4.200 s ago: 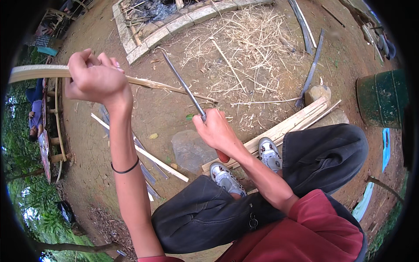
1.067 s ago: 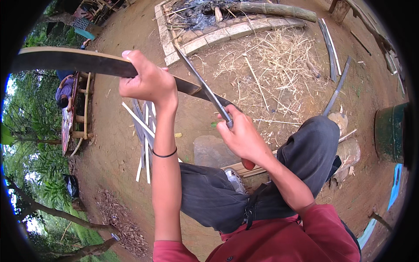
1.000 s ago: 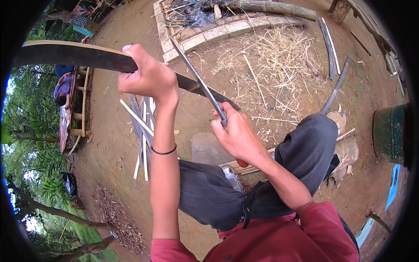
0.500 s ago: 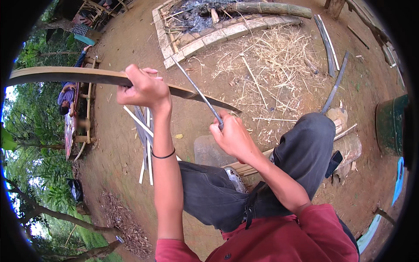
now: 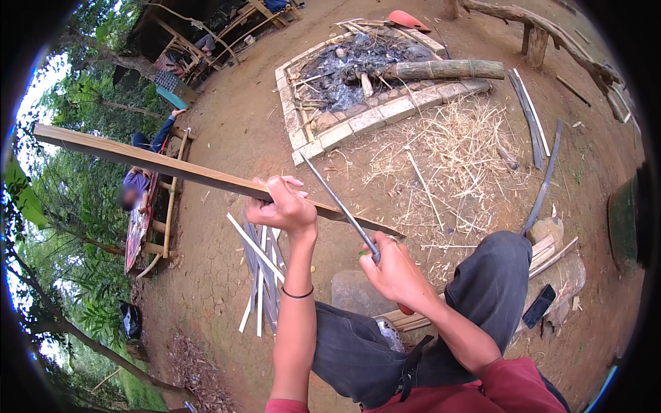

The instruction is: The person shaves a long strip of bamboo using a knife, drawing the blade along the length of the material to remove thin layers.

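A long, flat bamboo strip, tan on its upper edge and dark on its face, slants across in front of me. My left hand is closed around it, and its tapered far end reaches past that hand to the right. My right hand is wrapped round the near end of a long, thin grey blade, which looks like a knife seen edge-on. The blade points up and left, close to the strip where the two cross in the picture. Whether they touch, I cannot tell.
Cut strips lie on the dirt below my left hand. Ahead are a stone-edged fire pit with a thick bamboo pole, and pale shavings. A phone rests on a log at right; a person reclines on a bench.
The view has shifted, so more of the fire pit shows. Both hands appear lower and further right, still gripping the bamboo strip and the knife. The strip slopes more steeply down to the right.
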A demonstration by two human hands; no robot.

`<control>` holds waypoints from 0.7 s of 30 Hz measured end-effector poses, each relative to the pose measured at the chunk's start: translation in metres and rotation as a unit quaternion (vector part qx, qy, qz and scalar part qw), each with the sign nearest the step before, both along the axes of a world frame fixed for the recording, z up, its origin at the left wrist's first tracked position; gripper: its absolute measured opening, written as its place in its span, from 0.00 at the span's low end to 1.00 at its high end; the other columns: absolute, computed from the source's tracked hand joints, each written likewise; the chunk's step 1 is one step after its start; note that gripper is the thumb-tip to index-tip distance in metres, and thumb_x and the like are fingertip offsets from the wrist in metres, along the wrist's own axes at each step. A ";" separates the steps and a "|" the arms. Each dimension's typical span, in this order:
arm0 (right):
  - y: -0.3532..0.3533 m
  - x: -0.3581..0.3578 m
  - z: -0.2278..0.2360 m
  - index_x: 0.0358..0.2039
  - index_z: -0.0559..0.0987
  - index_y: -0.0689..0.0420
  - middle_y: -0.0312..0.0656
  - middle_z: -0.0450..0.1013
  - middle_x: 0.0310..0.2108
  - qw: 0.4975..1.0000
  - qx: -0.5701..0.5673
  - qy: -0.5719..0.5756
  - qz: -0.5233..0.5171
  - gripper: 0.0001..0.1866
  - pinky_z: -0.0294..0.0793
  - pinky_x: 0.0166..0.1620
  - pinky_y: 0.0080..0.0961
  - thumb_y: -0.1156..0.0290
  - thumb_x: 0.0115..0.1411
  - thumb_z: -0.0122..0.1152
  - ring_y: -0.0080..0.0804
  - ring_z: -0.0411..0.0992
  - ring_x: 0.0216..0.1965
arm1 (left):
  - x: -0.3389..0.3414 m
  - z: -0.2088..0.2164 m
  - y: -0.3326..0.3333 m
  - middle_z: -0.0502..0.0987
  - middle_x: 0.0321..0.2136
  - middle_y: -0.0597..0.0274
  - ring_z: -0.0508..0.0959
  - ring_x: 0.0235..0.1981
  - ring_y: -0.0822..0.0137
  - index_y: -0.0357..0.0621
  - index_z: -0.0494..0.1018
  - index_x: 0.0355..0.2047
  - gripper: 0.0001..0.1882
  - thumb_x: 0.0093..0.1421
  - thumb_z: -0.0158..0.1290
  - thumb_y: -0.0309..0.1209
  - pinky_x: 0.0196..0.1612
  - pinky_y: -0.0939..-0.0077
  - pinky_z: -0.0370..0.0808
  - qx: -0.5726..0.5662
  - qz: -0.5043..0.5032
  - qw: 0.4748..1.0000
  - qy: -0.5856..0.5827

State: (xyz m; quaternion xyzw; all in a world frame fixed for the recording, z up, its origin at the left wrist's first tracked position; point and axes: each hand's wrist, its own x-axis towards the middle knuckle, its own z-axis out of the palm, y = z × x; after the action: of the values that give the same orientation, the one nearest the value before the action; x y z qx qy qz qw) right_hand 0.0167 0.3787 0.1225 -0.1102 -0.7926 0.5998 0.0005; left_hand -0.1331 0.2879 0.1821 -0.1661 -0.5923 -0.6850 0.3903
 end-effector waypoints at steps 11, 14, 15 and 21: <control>-0.005 -0.007 -0.005 0.37 0.72 0.71 0.59 0.73 0.19 0.999 0.023 0.017 -0.022 0.15 0.74 0.32 0.45 0.69 0.57 0.54 0.58 0.76 0.26 | -0.012 -0.005 -0.007 0.56 0.08 0.66 0.61 0.07 0.74 0.43 0.55 0.13 0.18 0.61 0.42 0.24 0.12 0.77 0.64 -0.029 -0.003 0.999 0.029; -0.014 -0.009 -0.046 0.36 0.73 0.69 0.60 0.74 0.20 0.997 0.055 -0.019 -0.049 0.14 0.74 0.33 0.47 0.69 0.57 0.53 0.58 0.76 0.27 | -0.003 -0.008 0.000 0.59 0.07 0.66 0.63 0.07 0.73 0.43 0.56 0.14 0.17 0.61 0.43 0.24 0.12 0.77 0.64 -0.031 0.000 0.999 0.015; -0.008 -0.012 -0.077 0.35 0.73 0.69 0.61 0.73 0.21 0.995 0.064 -0.040 -0.071 0.13 0.74 0.33 0.47 0.69 0.57 0.53 0.59 0.76 0.27 | -0.005 -0.010 0.002 0.60 0.07 0.65 0.64 0.07 0.73 0.42 0.57 0.14 0.16 0.60 0.43 0.24 0.11 0.78 0.63 -0.034 -0.006 0.999 0.019; -0.007 -0.008 -0.048 0.35 0.73 0.67 0.52 0.70 0.16 0.998 0.036 -0.007 -0.050 0.11 0.69 0.27 0.38 0.71 0.58 0.53 0.46 0.72 0.19 | -0.003 -0.006 -0.011 0.65 0.07 0.64 0.66 0.08 0.76 0.40 0.59 0.13 0.16 0.57 0.45 0.23 0.12 0.81 0.61 -0.059 -0.001 0.998 0.006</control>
State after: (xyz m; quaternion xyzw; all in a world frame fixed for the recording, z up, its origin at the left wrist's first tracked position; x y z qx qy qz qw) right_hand 0.0086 0.3719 0.0742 -0.1538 -0.8073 0.5691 0.0285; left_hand -0.1359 0.2767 0.1756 -0.1937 -0.6291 -0.6483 0.3827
